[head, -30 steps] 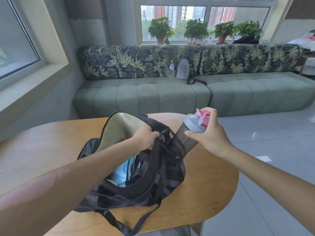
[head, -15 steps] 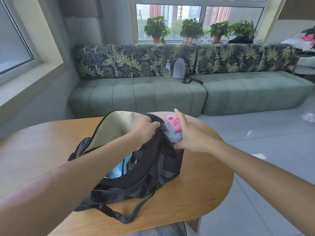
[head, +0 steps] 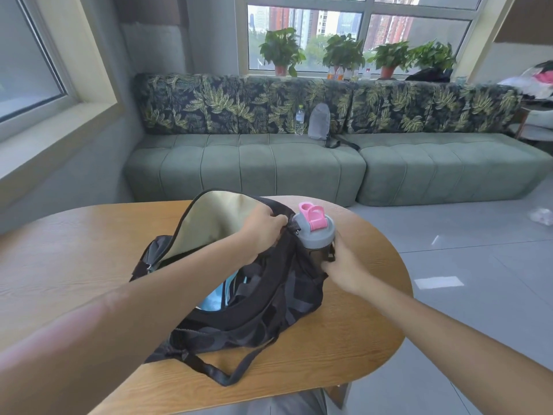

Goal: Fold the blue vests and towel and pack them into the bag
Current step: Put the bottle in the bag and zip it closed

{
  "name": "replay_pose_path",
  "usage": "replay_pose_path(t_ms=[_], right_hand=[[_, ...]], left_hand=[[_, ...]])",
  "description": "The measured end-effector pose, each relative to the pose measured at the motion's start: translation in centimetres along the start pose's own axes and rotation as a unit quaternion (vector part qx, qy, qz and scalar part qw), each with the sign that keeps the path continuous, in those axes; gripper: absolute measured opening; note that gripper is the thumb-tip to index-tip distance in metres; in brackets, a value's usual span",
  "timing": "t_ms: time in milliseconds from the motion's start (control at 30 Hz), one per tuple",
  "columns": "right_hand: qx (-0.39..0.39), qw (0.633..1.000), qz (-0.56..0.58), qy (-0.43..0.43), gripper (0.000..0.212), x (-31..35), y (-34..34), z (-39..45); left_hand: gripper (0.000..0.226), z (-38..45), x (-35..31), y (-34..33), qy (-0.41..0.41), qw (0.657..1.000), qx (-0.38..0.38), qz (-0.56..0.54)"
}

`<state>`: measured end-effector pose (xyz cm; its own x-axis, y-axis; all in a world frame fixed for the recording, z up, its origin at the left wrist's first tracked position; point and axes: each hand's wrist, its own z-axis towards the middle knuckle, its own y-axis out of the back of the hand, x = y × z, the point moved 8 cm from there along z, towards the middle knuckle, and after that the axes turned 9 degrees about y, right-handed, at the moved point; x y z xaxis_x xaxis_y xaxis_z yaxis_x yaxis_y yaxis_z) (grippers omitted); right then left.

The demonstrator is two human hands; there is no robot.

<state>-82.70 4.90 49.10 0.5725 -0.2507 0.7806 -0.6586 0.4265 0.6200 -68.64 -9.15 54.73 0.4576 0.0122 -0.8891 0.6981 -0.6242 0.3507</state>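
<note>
A black bag (head: 263,298) lies open on the wooden table (head: 353,330), its beige-lined flap raised. Blue fabric (head: 217,296) shows inside the opening. My left hand (head: 264,227) grips the bag's upper rim by the zipper end. A dark shaker bottle (head: 314,232) with a grey lid and pink cap stands in the bag's right end pocket. My right hand (head: 344,266) holds the pocket's edge and strap low beside the bottle, fingers curled. A loose strap (head: 221,374) trails to the table's front.
Behind the table stands a long green sofa (head: 299,166) with a water bottle (head: 299,116) and a grey pouch (head: 319,122) on it. Potted plants (head: 281,50) line the windowsill. Grey tiled floor (head: 478,265) lies to the right.
The shaker bottle has gone down into the bag's end pocket. My right hand left the lid and dropped to the pocket edge. My left hand kept its grip on the rim.
</note>
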Motion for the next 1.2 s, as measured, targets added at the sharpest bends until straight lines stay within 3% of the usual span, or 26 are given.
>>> replay_pose_path(t_ms=[100, 233, 333, 367, 433, 533, 600, 733, 900, 1033, 1200], right_hand=[[0.013, 0.989, -0.141, 0.047, 0.050, 1.6, 1.1, 0.2], [0.100, 0.955, -0.271, 0.060, 0.064, 2.9, 1.2, -0.6], [0.143, 0.931, -0.333, 0.049, 0.041, 3.0, 1.3, -0.1], [0.134, 0.923, -0.359, 0.047, 0.030, 3.8, 1.9, 0.1], [0.067, 0.920, -0.383, 0.051, 0.028, 6.2, 4.1, 0.9], [-0.048, 0.934, -0.340, 0.094, 0.039, 11.7, 6.6, 1.1], [-0.058, 0.950, -0.274, 0.141, 0.034, 15.7, 5.5, 0.9], [0.022, 0.963, -0.185, 0.195, 0.019, 22.0, -1.3, -0.1], [0.161, 0.952, -0.178, 0.192, 0.016, 24.8, -11.8, -0.5], [0.253, 0.941, -0.186, 0.123, 0.046, 24.1, -17.4, -0.1], [0.279, 0.945, -0.159, 0.065, 0.049, 23.6, -20.3, 0.2]], left_hand=[[0.015, 0.1, 0.8, 0.6, 0.009, 1.000, -0.012, -0.001], [0.008, -0.2, 1.9, 1.3, 0.029, 1.000, 0.006, -0.006], [0.017, -1.4, 2.0, 1.4, 0.036, 0.998, 0.048, -0.016], [0.015, -2.1, 1.9, 1.3, 0.038, 0.997, 0.070, -0.016], [0.014, -3.4, 1.5, 1.7, 0.034, 0.995, 0.098, 0.001], [0.020, -4.8, 1.1, 4.0, -0.008, 0.996, 0.078, 0.051], [0.020, -6.0, 0.9, 7.0, -0.050, 0.996, 0.030, 0.060], [0.019, -8.9, 1.6, 14.2, -0.133, 0.983, -0.087, 0.097], [0.015, -10.3, 7.2, 21.5, -0.114, 0.958, -0.210, 0.158], [0.016, -10.4, 11.3, 23.5, -0.078, 0.958, -0.210, 0.178], [0.034, -10.2, 13.3, 22.4, -0.041, 0.972, -0.152, 0.176]])
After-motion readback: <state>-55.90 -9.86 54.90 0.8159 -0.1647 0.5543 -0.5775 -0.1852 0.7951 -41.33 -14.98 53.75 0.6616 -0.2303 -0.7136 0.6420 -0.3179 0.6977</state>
